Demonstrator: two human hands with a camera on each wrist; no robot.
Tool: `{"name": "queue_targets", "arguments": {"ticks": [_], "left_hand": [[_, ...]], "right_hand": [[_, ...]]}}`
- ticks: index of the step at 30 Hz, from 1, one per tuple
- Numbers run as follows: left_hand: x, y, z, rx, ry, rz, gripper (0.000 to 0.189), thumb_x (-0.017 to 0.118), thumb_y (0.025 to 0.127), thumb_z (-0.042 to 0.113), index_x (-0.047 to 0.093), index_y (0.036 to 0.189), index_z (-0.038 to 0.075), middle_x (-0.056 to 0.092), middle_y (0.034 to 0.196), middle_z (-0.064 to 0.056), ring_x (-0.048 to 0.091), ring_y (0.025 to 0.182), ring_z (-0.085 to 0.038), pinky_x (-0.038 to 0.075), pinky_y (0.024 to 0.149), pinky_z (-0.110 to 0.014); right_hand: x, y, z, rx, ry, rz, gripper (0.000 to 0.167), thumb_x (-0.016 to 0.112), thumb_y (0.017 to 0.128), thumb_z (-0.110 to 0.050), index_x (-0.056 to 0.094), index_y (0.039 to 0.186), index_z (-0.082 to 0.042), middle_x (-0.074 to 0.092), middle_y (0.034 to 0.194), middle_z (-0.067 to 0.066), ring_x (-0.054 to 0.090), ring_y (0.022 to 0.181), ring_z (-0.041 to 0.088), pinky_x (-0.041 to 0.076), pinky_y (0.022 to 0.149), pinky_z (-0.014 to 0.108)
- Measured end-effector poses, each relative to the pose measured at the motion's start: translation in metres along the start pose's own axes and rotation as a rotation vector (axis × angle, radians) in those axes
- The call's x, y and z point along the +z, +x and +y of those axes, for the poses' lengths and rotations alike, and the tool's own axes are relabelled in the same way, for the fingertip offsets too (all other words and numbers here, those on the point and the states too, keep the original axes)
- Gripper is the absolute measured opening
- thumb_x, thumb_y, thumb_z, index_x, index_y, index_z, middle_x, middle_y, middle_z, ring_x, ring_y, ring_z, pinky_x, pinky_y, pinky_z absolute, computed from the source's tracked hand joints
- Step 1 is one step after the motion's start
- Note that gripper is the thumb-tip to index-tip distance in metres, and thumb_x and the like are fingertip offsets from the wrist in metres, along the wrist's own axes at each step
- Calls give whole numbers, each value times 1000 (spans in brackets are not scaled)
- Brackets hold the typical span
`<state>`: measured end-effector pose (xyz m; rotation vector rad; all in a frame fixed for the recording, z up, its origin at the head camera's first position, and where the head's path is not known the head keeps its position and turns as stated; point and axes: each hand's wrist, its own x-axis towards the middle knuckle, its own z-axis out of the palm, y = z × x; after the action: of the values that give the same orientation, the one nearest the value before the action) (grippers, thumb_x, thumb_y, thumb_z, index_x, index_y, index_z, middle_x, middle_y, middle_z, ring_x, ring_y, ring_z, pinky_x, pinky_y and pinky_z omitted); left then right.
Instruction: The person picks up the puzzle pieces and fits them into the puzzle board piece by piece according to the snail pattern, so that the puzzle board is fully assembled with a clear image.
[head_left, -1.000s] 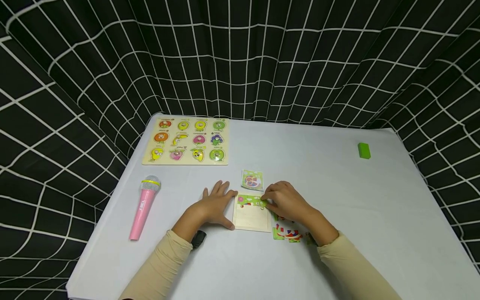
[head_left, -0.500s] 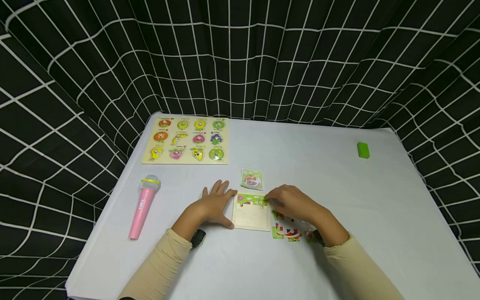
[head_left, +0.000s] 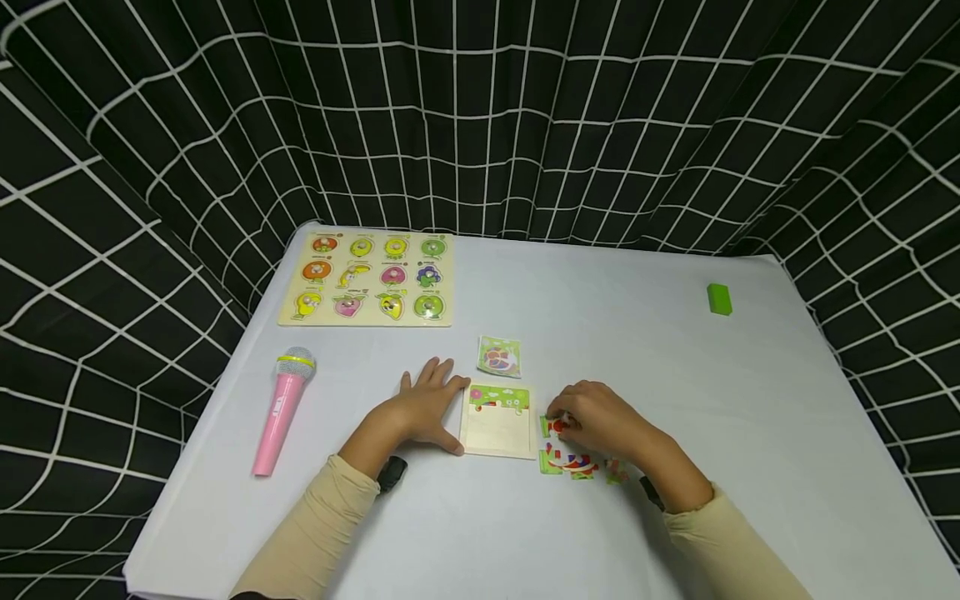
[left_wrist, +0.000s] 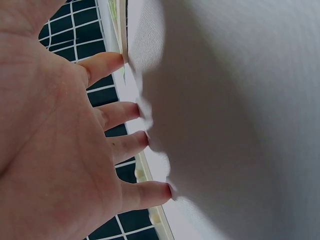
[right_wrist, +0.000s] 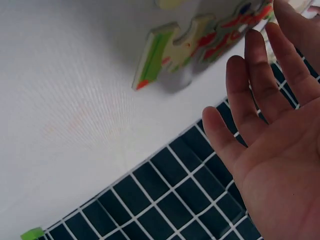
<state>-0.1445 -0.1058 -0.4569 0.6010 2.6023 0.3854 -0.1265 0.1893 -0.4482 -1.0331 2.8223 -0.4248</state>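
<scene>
A small wooden puzzle tray [head_left: 498, 433] lies in the head view with a strip of green jigsaw pieces [head_left: 501, 397] along its far edge. My left hand [head_left: 423, 414] rests at the tray's left side, fingers spread and thumb by the near corner. In the left wrist view, the fingertips [left_wrist: 159, 194] touch the white cloth. My right hand [head_left: 600, 418] is over loose jigsaw pieces [head_left: 573, 462] to the right of the tray, thumb and forefinger apart around one red-and-green piece. No grip on it shows. The right wrist view has these pieces [right_wrist: 159, 56] beside the loosely bent fingers.
Behind the tray lies a printed picture card [head_left: 499, 357]. A fruit puzzle board [head_left: 367, 279] is at the back left, and a pink toy microphone [head_left: 281, 412] at the left. Far right stands a green block [head_left: 718, 299]. Black grid curtains [head_left: 495, 117] border the table.
My right hand has left the upper right corner of the tray and moved right and nearer, over the loose pieces. A green piece stays in the tray's top row. The left hand keeps its place.
</scene>
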Motion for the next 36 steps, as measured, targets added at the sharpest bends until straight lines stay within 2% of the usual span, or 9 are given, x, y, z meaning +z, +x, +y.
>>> {"name": "queue_targets", "arguments": {"ticks": [6, 13, 18, 27, 31, 36], "left_hand": [[-2, 0, -1, -8, 4, -3, 106, 86, 64, 51, 34, 150, 19, 11, 162, -16, 0, 149, -38, 11, 110, -71], [-3, 3, 1, 8, 8, -8, 105, 86, 64, 51, 34, 150, 19, 10, 162, -15, 1, 149, -38, 11, 110, -70], [-3, 4, 3, 4, 13, -15, 104, 86, 65, 51, 34, 150, 19, 10, 162, -15, 1, 149, -37, 12, 110, -70], [-3, 3, 2, -4, 35, -23, 104, 84, 66, 54, 33, 150, 21, 10, 162, -15, 1, 149, -36, 12, 111, -69], [-2, 2, 0, -5, 41, -27, 104, 84, 66, 54, 33, 150, 21, 10, 162, -15, 2, 149, -36, 13, 110, -70], [-1, 0, -2, -6, 42, -22, 103, 84, 66, 55, 34, 149, 19, 12, 162, -16, 3, 149, -38, 15, 110, -70]], "right_hand": [[2, 2, -2, -7, -51, 4, 21, 84, 73, -15, 75, 92, -14, 70, 94, -4, 58, 82, 12, 48, 85, 41], [-6, 4, -4, -9, -42, 34, 22, 82, 74, -8, 74, 94, -12, 69, 91, -4, 59, 83, 12, 48, 82, 38], [-9, 20, -15, -79, -78, 51, 28, 83, 75, -11, 74, 100, -11, 70, 95, -3, 62, 89, 14, 49, 84, 38], [-4, 55, -49, -143, -113, -9, 26, 79, 81, -16, 75, 107, -16, 70, 104, 1, 63, 102, 22, 45, 98, 46], [0, 64, -56, -162, -118, -37, 25, 77, 83, -19, 75, 108, -16, 71, 106, 2, 63, 106, 22, 44, 101, 47], [8, 71, -60, -185, -131, -50, 22, 75, 85, -19, 75, 106, -18, 71, 103, 1, 63, 103, 20, 44, 100, 46]]}}
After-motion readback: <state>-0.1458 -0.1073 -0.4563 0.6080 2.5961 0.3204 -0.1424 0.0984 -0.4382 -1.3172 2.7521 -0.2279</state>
